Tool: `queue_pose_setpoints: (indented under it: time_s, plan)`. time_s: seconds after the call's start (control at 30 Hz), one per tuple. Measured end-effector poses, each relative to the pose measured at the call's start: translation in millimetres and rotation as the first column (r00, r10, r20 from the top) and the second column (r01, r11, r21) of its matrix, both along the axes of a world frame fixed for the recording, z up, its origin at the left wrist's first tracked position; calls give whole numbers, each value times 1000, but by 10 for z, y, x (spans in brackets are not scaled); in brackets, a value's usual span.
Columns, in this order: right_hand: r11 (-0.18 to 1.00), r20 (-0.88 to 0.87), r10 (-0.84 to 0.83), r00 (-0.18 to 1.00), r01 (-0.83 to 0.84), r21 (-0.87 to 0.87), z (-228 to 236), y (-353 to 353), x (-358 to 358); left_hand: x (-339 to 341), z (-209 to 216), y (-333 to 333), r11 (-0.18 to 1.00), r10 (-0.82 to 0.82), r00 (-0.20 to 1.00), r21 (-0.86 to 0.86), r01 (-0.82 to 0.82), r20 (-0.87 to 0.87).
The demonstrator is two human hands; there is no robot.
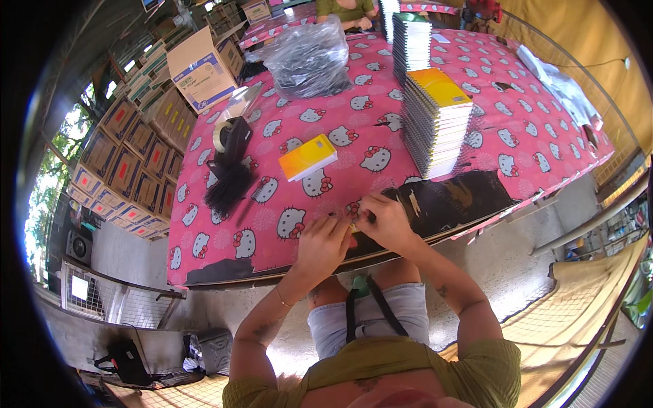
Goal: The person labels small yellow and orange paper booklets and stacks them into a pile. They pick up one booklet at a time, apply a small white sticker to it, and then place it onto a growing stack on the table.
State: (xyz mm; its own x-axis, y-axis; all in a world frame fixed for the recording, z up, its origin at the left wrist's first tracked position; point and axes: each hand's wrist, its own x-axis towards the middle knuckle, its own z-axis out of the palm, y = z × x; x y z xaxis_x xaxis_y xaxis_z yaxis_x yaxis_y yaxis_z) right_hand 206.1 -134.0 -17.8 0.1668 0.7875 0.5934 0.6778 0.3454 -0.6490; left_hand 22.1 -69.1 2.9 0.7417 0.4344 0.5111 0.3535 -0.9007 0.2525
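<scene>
Down at the near edge of the tabletop (476,136), both of my hands are bunched together over the pink cat-print cloth. My left hand (321,243) lies knuckles up, fingers curled narrow, its fingertips meeting those of my right hand (384,221). The right hand's fingers are pinched close around a thin dark piece (371,217), which looks like a spiral binding; only its end shows past my knuckles, so I cannot tell more about it. Something small and yellowish sits between the two hands, too hidden to name.

Just beyond my hands, toward the middle of the tabletop, a single yellow-and-orange notebook (308,157) lies flat and at a slant. Right of it, a tall stack of spiral notebooks (437,122) with a yellow cover on top stands near the worn black patch at the near edge. A second, taller stack (411,42) rises behind it toward the far edge. Near the left edge a loose bundle of black spirals (226,190) fans out, with a tape dispenser (231,137) just behind it. Further back sits a clear plastic bag (308,59) full of dark pieces, and a cardboard box (199,68) stands at the far left corner.
</scene>
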Motion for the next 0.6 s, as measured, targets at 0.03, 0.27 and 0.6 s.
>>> queue_pose_setpoints:
  time_s: [0.03, 0.27, 0.6]
  plan:
    - [999, -3, -47, 999, 47, -11, -5, -17, 3, 10, 60, 19, 998, 42, 999, -56, -43, -18]
    - [992, -104, -34, 994, 46, 117, 1079, -486, 200, 733, 1200, 19, 956, -156, 827, -127, 264, 540]
    - [989, -235, -146, 961, 139, -46, 1857, 138, 2307, 2791, 1690, 1271, 927, -367, 788, 121, 356, 495]
